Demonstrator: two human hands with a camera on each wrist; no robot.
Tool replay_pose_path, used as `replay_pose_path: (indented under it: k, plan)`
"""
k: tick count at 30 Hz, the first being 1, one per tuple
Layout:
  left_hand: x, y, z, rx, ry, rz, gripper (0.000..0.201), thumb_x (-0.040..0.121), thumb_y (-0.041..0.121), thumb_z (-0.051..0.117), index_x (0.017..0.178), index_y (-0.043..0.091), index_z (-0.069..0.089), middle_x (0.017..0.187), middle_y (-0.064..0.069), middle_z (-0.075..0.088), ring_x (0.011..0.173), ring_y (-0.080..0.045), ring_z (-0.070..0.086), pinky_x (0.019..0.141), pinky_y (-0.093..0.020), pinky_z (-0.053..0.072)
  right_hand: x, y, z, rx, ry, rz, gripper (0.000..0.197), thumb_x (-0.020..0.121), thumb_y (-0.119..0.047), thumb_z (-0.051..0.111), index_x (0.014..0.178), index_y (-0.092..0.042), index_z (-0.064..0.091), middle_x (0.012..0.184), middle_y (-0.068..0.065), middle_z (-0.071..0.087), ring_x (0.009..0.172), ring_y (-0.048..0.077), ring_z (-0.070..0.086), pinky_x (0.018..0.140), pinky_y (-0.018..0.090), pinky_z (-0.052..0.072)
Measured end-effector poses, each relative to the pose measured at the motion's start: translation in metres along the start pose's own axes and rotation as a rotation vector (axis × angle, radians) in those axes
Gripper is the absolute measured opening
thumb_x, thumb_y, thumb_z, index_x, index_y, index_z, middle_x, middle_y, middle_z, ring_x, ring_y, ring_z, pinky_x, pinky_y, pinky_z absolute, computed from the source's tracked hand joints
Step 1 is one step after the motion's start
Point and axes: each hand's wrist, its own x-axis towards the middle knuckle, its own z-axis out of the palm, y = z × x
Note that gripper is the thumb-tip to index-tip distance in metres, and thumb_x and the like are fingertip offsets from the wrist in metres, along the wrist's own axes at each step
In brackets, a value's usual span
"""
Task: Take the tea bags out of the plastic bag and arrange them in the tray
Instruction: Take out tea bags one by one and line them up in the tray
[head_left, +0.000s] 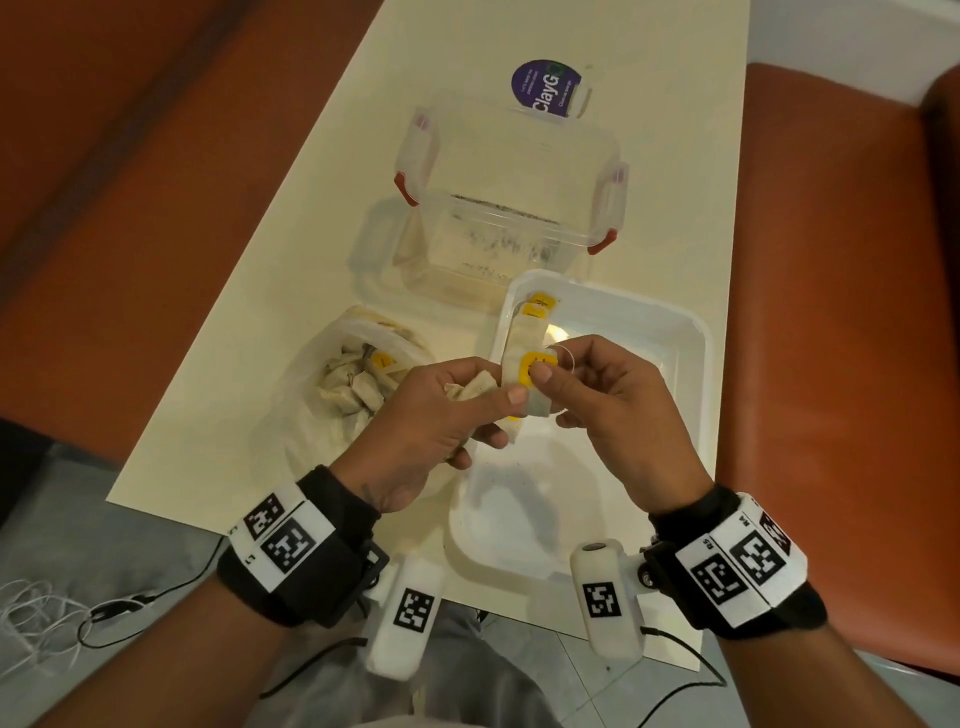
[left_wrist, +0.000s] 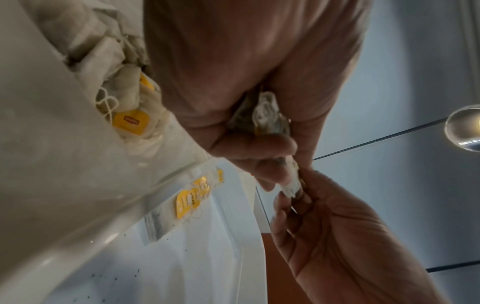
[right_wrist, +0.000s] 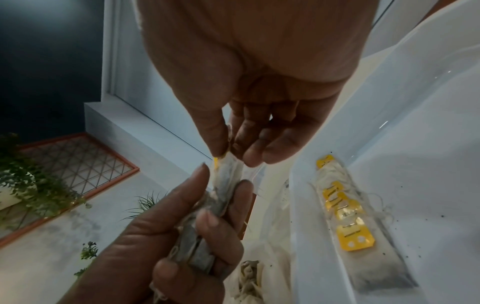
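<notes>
My left hand (head_left: 493, 410) grips a small bunch of tea bags (head_left: 475, 388) above the white tray's near-left part. My right hand (head_left: 543, 382) pinches the top tea bag (head_left: 519, 371) of that bunch at its yellow tag, thumb on the tag. In the right wrist view my right hand (right_wrist: 230, 153) pinches the bag's upper edge while the left hand (right_wrist: 223, 207) holds the bunch below. A row of tea bags (head_left: 524, 325) with yellow tags lies along the left wall of the tray (head_left: 685, 332). The open plastic bag (head_left: 311, 415) on the left holds several more tea bags (head_left: 348, 387).
A clear lidded container (head_left: 509, 218) with red clips stands just behind the tray and bag. A purple round sticker (head_left: 545, 85) lies farther back on the narrow cream table (head_left: 249, 291). Orange seats flank both sides. Cables trail off the near table edge.
</notes>
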Motion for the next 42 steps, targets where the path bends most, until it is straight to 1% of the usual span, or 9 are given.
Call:
replay_pose_path:
  k: [3, 10, 15, 21, 26, 29, 33, 36, 42]
  plan:
    - [0.0, -0.003, -0.002, -0.001, 0.027, 0.008, 0.01, 0.084, 0.029, 0.076, 0.092, 0.023, 0.074, 0.076, 0.008, 0.067, 0.064, -0.007, 0.06, 0.046, -0.02, 0.035, 0.0, 0.003, 0.0, -0.031, -0.033, 0.02, 0.013, 0.087, -0.023, 0.075, 0.087, -0.011, 0.071, 0.065, 0.001, 0.061, 0.059, 0.011, 0.054, 0.061, 0.026, 0.047]
    - [0.0, -0.008, -0.004, 0.098, 0.054, 0.037, 0.007, 0.086, 0.022, 0.076, 0.084, 0.021, 0.069, 0.068, 0.006, 0.065, 0.057, -0.006, 0.058, 0.044, -0.021, 0.037, 0.004, -0.001, -0.003, -0.134, -0.107, 0.05, 0.007, 0.086, -0.022, 0.076, 0.088, -0.015, 0.076, 0.081, 0.01, 0.072, 0.069, 0.012, 0.059, 0.062, 0.025, 0.047]
    - [-0.004, -0.009, -0.011, 0.183, -0.039, 0.044, 0.022, 0.086, 0.022, 0.076, 0.101, 0.011, 0.065, 0.08, -0.001, 0.067, 0.061, -0.012, 0.062, 0.043, -0.021, 0.037, 0.008, -0.002, -0.002, -0.183, -0.182, 0.079, 0.005, 0.084, -0.015, 0.077, 0.086, -0.012, 0.074, 0.073, 0.009, 0.07, 0.066, 0.014, 0.061, 0.063, 0.028, 0.047]
    - [-0.009, -0.015, -0.017, 0.256, -0.034, 0.001, 0.027, 0.082, 0.018, 0.079, 0.104, 0.025, 0.064, 0.085, 0.001, 0.067, 0.061, -0.011, 0.063, 0.043, -0.022, 0.04, 0.012, 0.005, -0.001, -0.217, -0.223, 0.135, 0.01, 0.084, -0.013, 0.078, 0.086, -0.009, 0.07, 0.083, 0.022, 0.071, 0.069, 0.018, 0.063, 0.065, 0.03, 0.047]
    - [-0.014, -0.019, -0.03, 0.325, -0.046, -0.058, 0.035, 0.082, 0.021, 0.079, 0.11, 0.034, 0.062, 0.095, -0.006, 0.072, 0.062, -0.009, 0.066, 0.044, -0.021, 0.042, 0.012, 0.021, 0.002, -0.371, -0.407, 0.21, 0.013, 0.083, -0.015, 0.08, 0.081, -0.018, 0.067, 0.066, -0.001, 0.069, 0.066, 0.013, 0.066, 0.06, 0.023, 0.047]
    - [-0.018, -0.019, -0.04, 0.314, -0.028, -0.093, 0.03, 0.083, 0.022, 0.079, 0.108, 0.033, 0.064, 0.096, -0.011, 0.073, 0.063, -0.009, 0.066, 0.044, -0.021, 0.041, 0.014, 0.03, 0.008, -0.563, -0.508, 0.236, 0.011, 0.083, -0.021, 0.079, 0.084, -0.02, 0.068, 0.068, -0.004, 0.072, 0.064, 0.006, 0.066, 0.062, 0.02, 0.046]
    - [-0.019, -0.017, -0.048, 0.241, 0.033, -0.118, 0.029, 0.08, 0.021, 0.081, 0.105, 0.027, 0.066, 0.094, -0.008, 0.074, 0.063, -0.011, 0.064, 0.044, -0.021, 0.039, 0.031, 0.045, 0.013, -0.758, -0.423, 0.244, 0.009, 0.084, -0.026, 0.074, 0.085, -0.025, 0.066, 0.069, -0.005, 0.074, 0.061, 0.001, 0.063, 0.072, 0.027, 0.051]
    - [-0.02, -0.015, -0.05, 0.2, 0.049, -0.13, 0.029, 0.081, 0.019, 0.079, 0.106, 0.023, 0.065, 0.099, -0.008, 0.075, 0.063, -0.01, 0.063, 0.043, -0.02, 0.038, 0.042, 0.053, 0.012, -0.777, -0.327, 0.263, 0.01, 0.085, -0.026, 0.073, 0.083, -0.026, 0.063, 0.065, -0.007, 0.072, 0.047, -0.007, 0.056, 0.064, 0.023, 0.045]
    - [-0.019, -0.014, -0.048, 0.155, 0.047, -0.154, 0.023, 0.088, 0.019, 0.072, 0.109, 0.021, 0.063, 0.098, -0.007, 0.077, 0.066, -0.01, 0.063, 0.044, -0.02, 0.038, 0.047, 0.061, 0.01, -0.625, -0.234, 0.323, 0.01, 0.088, -0.021, 0.073, 0.088, -0.019, 0.062, 0.071, -0.001, 0.075, 0.062, 0.008, 0.07, 0.063, 0.025, 0.055]
